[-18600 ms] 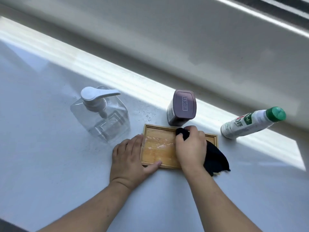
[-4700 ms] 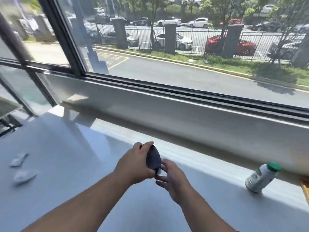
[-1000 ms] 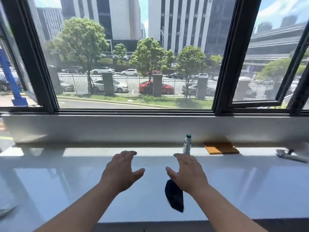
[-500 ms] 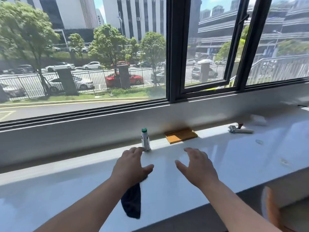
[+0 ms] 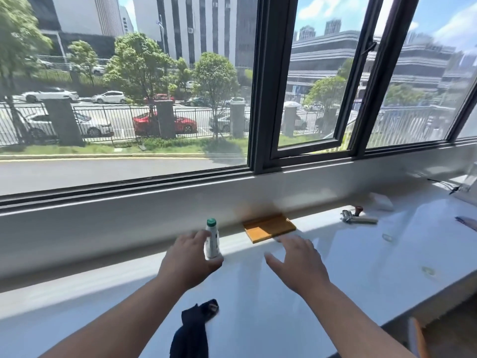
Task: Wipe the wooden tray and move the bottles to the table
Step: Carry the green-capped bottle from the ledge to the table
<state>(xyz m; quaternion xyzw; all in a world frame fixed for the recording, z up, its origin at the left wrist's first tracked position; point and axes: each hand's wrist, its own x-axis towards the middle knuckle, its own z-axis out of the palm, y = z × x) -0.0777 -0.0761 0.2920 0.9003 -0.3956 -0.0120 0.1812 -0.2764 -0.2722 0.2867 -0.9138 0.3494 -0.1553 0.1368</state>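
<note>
Bare worktop (image 5: 361, 267) lies open right of the tray (image 5: 269, 228); the bottle (image 5: 212, 240) stands just left, wall behind.

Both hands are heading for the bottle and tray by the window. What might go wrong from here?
1. The green-capped bottle is tall, narrow and upright; the left hand, open and close beside it, may tip it over.
2. The right hand hovers open near the wooden tray, which sits tight against the sill wall, so getting fingers behind it looks awkward.
3. The dark cloth lies near the counter edge under the forearms; a sweep could drag it off.
</note>
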